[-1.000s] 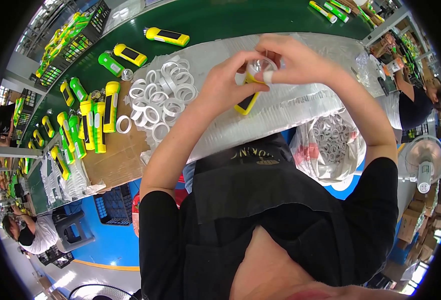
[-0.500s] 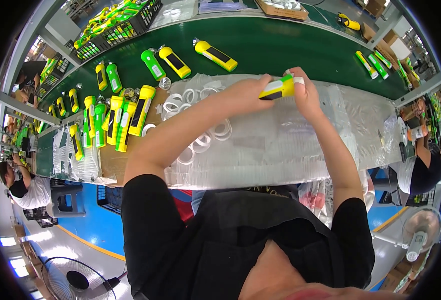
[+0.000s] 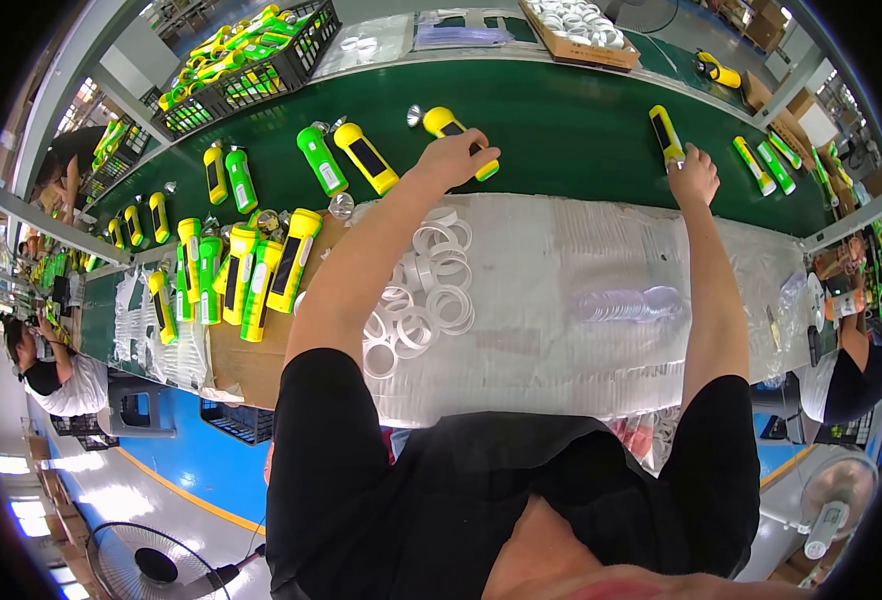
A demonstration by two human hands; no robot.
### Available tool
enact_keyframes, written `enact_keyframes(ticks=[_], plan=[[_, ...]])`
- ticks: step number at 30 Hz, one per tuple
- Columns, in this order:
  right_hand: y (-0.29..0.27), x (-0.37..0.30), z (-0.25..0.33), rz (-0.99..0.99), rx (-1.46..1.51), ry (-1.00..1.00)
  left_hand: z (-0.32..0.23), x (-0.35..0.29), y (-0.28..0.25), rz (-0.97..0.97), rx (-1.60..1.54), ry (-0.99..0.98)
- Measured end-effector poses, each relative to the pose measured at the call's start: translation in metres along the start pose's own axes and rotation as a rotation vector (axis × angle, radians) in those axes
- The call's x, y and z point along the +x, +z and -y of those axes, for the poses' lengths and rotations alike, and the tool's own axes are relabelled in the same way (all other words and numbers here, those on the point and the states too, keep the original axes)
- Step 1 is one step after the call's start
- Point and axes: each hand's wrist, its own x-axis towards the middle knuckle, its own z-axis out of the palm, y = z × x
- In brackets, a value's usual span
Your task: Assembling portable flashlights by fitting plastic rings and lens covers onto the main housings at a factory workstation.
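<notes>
My left hand (image 3: 451,160) is closed over the body of a yellow flashlight (image 3: 441,121) on the green belt. Beside that flashlight's head, a silver reflector (image 3: 415,115) shows. Farther right, my right hand (image 3: 696,178) has its fingers closed at the near end of another yellow flashlight (image 3: 663,128), which points away from me; part of the grip is hidden. White rings (image 3: 449,305) lie loosely heaped on the plastic-covered work surface (image 3: 531,350). A row of overlapping clear discs (image 3: 626,304) lies nearer my right forearm.
Yellow and green flashlights (image 3: 246,270) cluster at the left, with more along the belt (image 3: 561,120). A black crate (image 3: 271,88) full of flashlight parts stands back left. A carton (image 3: 586,45) of white rings sits at the back. Other people work at both sides.
My hands have parted: the right moved right, to a flashlight now on the belt, and the left moved left onto another. The clear discs and more white rings are now uncovered.
</notes>
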Motion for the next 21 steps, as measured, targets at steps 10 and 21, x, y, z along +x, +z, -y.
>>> enact_keyframes(ticks=[10,21], plan=[[-0.162,-0.138,0.105,1.022,1.853,0.479,-0.122,-0.147,0.031,0.241,-0.194,0.748],[-0.244,-0.245,0.087,1.292,2.092,0.125,-0.145,-0.189,0.059,0.069,-1.063,0.403]])
